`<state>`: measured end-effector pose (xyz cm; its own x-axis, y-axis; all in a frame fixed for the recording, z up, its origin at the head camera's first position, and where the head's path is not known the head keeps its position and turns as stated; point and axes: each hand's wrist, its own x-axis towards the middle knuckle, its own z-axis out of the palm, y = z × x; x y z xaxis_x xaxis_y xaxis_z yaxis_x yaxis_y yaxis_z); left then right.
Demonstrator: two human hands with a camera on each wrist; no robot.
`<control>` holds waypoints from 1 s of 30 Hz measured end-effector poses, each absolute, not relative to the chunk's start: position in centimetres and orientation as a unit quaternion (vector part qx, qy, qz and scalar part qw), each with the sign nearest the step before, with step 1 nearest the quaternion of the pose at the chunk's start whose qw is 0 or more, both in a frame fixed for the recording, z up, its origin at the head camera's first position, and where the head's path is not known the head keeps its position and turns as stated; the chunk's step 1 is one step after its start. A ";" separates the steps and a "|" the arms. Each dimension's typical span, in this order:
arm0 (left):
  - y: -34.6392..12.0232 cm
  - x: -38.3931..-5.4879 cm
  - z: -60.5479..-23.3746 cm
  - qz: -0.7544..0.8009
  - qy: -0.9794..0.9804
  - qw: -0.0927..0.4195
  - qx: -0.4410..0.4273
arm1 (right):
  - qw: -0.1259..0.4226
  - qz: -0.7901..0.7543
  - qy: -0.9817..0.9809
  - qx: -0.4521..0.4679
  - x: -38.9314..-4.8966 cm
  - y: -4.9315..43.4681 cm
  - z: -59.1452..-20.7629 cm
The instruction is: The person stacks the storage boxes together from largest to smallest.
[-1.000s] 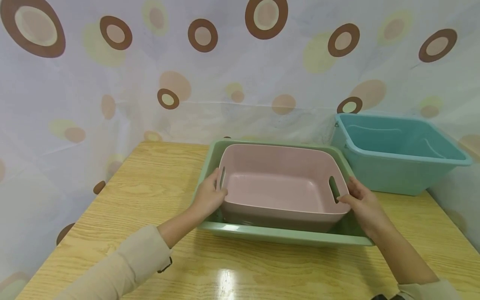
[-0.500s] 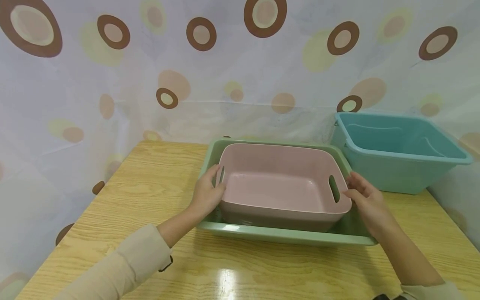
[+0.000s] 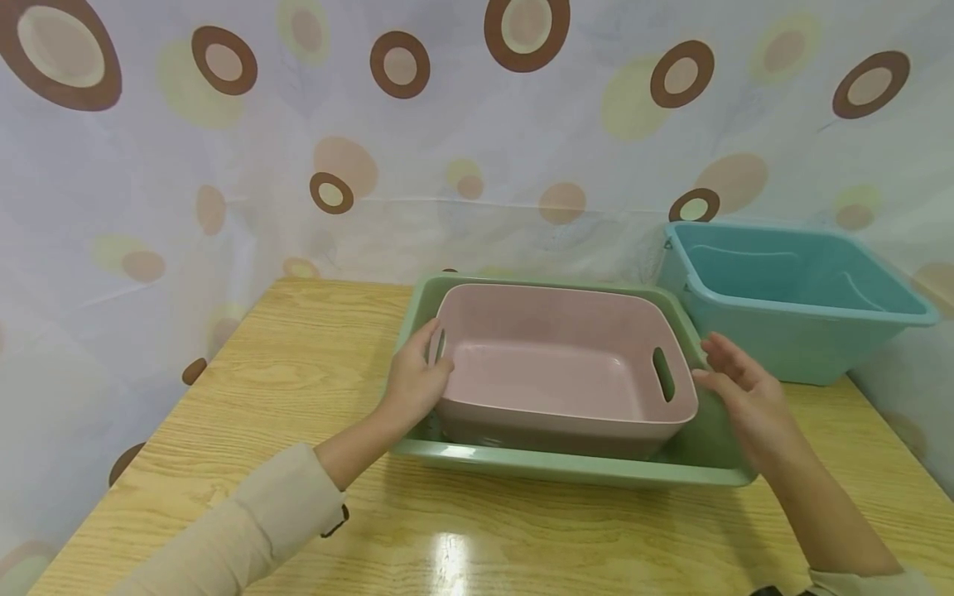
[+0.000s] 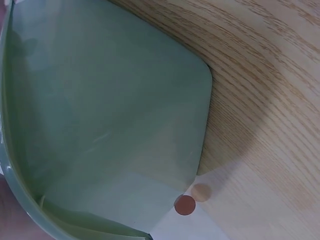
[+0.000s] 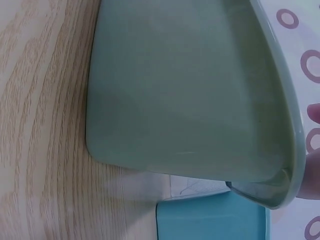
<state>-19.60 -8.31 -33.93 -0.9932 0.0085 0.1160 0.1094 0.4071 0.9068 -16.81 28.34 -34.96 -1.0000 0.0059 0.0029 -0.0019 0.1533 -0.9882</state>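
Note:
A pink rectangular basin [image 3: 547, 377] with handle slots sits inside a larger green basin [image 3: 574, 469]. At the pink basin's left slot is my left hand [image 3: 412, 379], thumb and forefinger spread, with the thumb tip overlapping the rim. Off the right end, my right hand [image 3: 751, 407] has fingers extended and thumb apart, over the green basin's right side. The left wrist view shows the green basin's outer wall [image 4: 110, 110], with a blurred bit of hand beyond its rim. In the right wrist view, fingers show only at the right edge beside the green basin [image 5: 185, 95].
A blue tub [image 3: 760, 343] stands at the back right, close beside the green basin. The wooden table [image 3: 298, 372] runs back to a patterned curtain [image 3: 447, 165] with brown rings.
My right hand has let go of the pink basin's right rim and moved outward to the right. My left hand has shifted slightly up at its rim. The basins stay put.

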 end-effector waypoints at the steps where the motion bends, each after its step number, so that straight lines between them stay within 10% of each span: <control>1: -8.3 -19.6 -33.9 -0.543 -0.837 0.046 -0.038 | 0.004 0.653 -0.757 0.001 -16.8 28.4 -35.0; 30: -5.9 -19.5 -33.3 -0.583 -0.808 0.062 -0.058 | 0.053 0.696 -0.716 0.017 -16.3 30.6 -35.2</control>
